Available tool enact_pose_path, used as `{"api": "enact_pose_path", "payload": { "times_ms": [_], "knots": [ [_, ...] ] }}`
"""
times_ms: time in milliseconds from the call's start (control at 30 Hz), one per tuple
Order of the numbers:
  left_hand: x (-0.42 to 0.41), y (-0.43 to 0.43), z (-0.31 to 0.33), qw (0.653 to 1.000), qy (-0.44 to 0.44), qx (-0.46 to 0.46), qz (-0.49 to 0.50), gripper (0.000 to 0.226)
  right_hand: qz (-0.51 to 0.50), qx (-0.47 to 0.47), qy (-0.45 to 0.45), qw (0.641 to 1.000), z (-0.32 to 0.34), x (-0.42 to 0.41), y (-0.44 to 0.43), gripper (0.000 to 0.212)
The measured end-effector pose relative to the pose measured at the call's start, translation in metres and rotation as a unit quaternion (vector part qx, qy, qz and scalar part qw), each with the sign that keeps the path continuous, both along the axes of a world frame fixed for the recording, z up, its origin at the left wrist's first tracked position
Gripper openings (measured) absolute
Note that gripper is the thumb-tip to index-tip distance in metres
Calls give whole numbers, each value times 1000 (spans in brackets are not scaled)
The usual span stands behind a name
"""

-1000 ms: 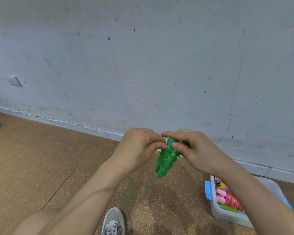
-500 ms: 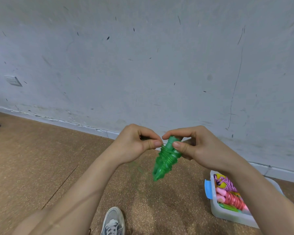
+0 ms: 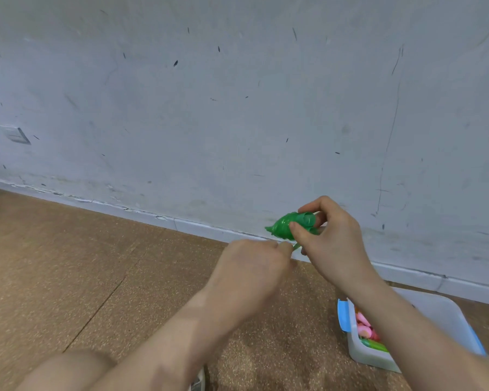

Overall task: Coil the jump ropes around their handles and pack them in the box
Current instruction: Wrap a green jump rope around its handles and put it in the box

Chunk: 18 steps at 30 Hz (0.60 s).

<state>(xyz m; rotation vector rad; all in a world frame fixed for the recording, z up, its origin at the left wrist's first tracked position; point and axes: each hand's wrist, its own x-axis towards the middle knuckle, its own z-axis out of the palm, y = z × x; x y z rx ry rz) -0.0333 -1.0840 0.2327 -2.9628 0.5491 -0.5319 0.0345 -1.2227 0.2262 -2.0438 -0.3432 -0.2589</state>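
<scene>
Cork floor (image 3: 68,263); white box (image 3: 435,309) holds pink, green ropes (image 3: 363,328); right hand (image 3: 333,244) grips green coiled rope (image 3: 285,226); left hand (image 3: 254,266) pinches its loose end (image 3: 296,246).

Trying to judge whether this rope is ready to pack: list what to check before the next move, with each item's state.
1. Right hand grips the coiled green jump rope: ok.
2. Left hand pinches the loose end: ok.
3. Loose end tucked into the coil: not ok, a short strand runs out below the bundle to the left fingers.
4. Box open on the floor beside the person: ok.
5. Room in the box beside the pink rope: cannot tell, the right forearm hides most of it.
</scene>
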Motion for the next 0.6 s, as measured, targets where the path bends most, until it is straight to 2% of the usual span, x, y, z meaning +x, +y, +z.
{"api": "enact_pose_path", "payload": {
  "times_ms": [33,100,200,367,467,600],
  "knots": [
    [2,7,3,1000,-27,4,-7,20,12,-32,-5,999,0,-1,0,17],
    [8,23,7,997,-49,-50,-15,26,35,-71,6,997,3,-2,-1,16],
    [12,36,12,991,-28,-123,-39,38,91,-78,29,992,8,-5,-3,15],
    [18,48,11,988,-45,-146,-29,46,178,-58,36,982,9,-7,-3,20],
    [17,49,12,979,-13,-205,-7,39,217,-29,51,974,10,-8,-4,24],
    [18,47,11,943,52,-328,11,11,243,-17,67,968,12,-8,-7,25]
  ]
}}
